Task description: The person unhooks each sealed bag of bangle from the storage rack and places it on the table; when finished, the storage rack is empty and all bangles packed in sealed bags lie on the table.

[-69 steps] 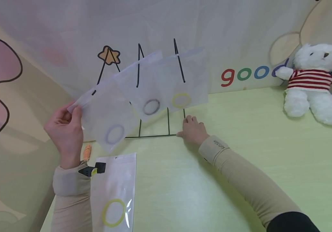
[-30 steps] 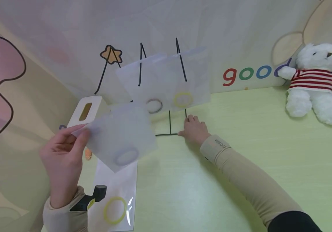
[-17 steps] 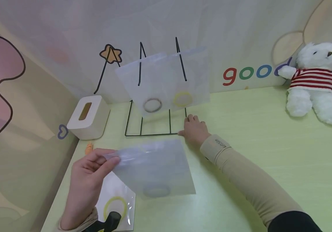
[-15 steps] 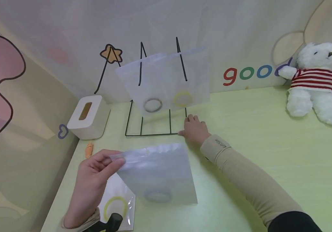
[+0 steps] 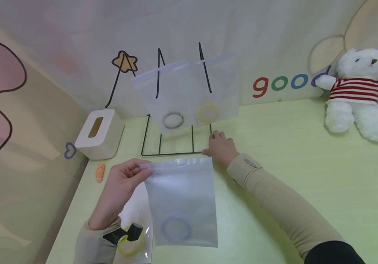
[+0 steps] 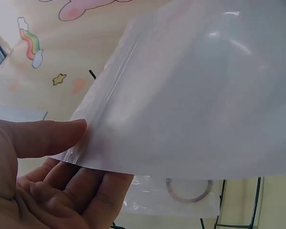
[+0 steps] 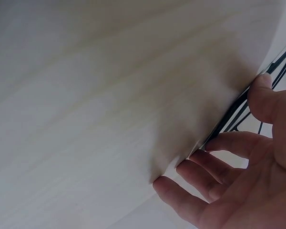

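Hands [image 5: 121, 187] [image 5: 222, 148] apart, left in a pinch

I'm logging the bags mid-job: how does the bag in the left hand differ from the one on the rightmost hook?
The held bag is pinched at a top corner by the left hand; the hanging bag hangs on a hook. The held bag's ring looks pale bluish; the hanging bag's ring is yellow. Both bags are translucent, with the ring low inside.

1. The left hand [image 6: 47, 191] is pinching a translucent bag [image 6: 181, 95] by its corner
2. A ring [image 6: 188, 200] is showing in another bag [image 6: 145, 200] below
3. Black bars [image 6: 256, 202] are standing at lower right
4. A rainbow [image 6: 31, 43] and a star [image 6: 59, 79] are decorating the wall [image 6: 86, 43]
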Available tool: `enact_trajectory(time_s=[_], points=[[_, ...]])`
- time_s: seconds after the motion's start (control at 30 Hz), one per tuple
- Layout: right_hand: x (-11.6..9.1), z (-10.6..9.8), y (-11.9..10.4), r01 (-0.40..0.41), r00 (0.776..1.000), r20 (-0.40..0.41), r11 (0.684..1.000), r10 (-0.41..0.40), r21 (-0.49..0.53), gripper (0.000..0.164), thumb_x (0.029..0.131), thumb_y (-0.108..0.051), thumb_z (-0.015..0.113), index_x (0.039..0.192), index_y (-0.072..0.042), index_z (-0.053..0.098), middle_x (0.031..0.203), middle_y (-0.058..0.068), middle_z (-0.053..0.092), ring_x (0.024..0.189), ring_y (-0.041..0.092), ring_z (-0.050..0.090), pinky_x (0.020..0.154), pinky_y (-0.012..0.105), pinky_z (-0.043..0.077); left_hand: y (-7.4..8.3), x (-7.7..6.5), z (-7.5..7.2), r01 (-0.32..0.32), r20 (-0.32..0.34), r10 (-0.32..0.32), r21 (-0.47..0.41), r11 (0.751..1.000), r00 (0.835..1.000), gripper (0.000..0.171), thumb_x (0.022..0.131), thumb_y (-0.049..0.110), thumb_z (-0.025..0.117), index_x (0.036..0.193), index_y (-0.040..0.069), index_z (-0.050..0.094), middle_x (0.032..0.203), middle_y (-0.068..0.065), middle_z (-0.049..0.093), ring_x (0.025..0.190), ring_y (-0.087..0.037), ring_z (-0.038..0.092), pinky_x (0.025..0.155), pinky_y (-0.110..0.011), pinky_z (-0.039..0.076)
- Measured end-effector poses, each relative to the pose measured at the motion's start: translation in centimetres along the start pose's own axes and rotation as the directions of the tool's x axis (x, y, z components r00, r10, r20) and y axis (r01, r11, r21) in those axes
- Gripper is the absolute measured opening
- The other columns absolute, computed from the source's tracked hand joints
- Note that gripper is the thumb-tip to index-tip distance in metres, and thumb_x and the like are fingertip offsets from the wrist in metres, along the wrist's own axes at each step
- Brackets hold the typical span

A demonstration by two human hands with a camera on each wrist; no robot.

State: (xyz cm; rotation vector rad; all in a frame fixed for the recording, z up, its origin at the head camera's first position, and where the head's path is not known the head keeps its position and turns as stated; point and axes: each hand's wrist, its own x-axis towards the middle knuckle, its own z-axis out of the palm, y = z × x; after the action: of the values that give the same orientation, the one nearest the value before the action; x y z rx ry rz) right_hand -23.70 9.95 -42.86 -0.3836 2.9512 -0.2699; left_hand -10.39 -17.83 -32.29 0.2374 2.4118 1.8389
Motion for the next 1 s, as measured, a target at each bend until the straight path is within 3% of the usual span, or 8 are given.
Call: enact_trajectory(time_s=[0.27,0.53,0.67,0.87,1.0], points=[[-0.2,0.0,-0.3,-0.006,1.0,0.001,1.0,0.006,0.031,0.067,0.099,-0.041,0.053,0.141,0.008,0.04,0.133,0.02,0.043,0.116,0.034,0.041,0.09,0.051,0.047,-2.0,2.0,0.0,0.096,0.061,-0.102,0.091,0.991,0.993,0.024,0.092,0.013,0.068,0.112,0.002,0.067,0.099,-0.012,0.073,0.088,-0.021,0.068,0.084,-0.03,0.053],[-0.1,0.0,0.0,-0.005,1.0,0.004,1.0,0.005,0.028,0.072,0.097,-0.046,0.054,0.142,0.008,0.039,0.136,0.021,0.041,0.118,0.035,0.04,0.093,0.053,0.046,-4.0,3.4,0.1,0.14,0.108,-0.16,0.176,0.975,0.981,0.025,0.093,0.019,0.066,0.114,0.005,0.066,0.1,-0.009,0.072,0.09,-0.022,0.065,0.088,-0.039,0.052],[-0.2,0.0,0.0,0.0,1.0,-0.012,1.0,0.0,0.021,0.072,0.097,-0.046,0.055,0.141,0.009,0.04,0.135,0.021,0.043,0.115,0.035,0.042,0.09,0.051,0.048,-5.1,4.1,0.2,0.136,0.121,-0.169,0.245,0.96,0.978,0.022,0.096,0.016,0.062,0.114,0.004,0.067,0.099,-0.01,0.072,0.087,-0.022,0.065,0.084,-0.041,0.055],[-0.2,0.0,0.0,-0.002,1.0,-0.012,1.0,0.003,0.016,0.07,0.097,-0.045,0.054,0.14,0.009,0.041,0.133,0.02,0.043,0.113,0.034,0.042,0.088,0.05,0.048,-6.3,4.8,0.6,0.058,0.157,-0.118,0.341,0.938,0.981,0.02,0.096,0.01,0.059,0.111,0.0,0.069,0.101,-0.014,0.071,0.089,-0.028,0.066,0.078,-0.036,0.056],[-0.2,0.0,0.0,0.001,1.0,-0.008,1.0,-0.001,0.029,0.07,0.097,-0.045,0.054,0.141,0.008,0.041,0.134,0.021,0.043,0.114,0.034,0.042,0.09,0.05,0.048,-6.9,5.1,0.9,0.044,0.155,-0.112,0.387,0.921,0.982,0.02,0.097,0.008,0.058,0.111,0.001,0.07,0.107,-0.013,0.07,0.092,-0.026,0.066,0.078,-0.035,0.056]])
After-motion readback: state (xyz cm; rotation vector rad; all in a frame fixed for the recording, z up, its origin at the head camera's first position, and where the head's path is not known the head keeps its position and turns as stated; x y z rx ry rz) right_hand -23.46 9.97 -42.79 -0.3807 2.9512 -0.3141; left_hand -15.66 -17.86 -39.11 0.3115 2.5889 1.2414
